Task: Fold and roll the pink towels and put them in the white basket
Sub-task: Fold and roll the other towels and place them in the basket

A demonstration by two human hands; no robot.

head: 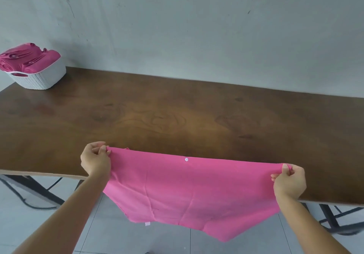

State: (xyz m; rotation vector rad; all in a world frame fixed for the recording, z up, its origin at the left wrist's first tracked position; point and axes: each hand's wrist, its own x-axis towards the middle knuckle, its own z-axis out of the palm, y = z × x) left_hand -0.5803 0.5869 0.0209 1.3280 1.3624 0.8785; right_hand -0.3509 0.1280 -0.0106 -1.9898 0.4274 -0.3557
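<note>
We hold a pink towel (189,190) stretched between both hands. Left hand (96,159) fingers (102,150) pinch its one top corner; right hand (289,180) fingers (285,170) pinch the other. Below our fingers the cloth hangs past the worktop (177,119) edge. White basket (39,78), well beyond the left fingers, holds rolled pink towels (29,58).

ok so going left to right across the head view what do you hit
white basket with rolled pink towels → left hand → white snap on the held pink towel → right hand
</note>
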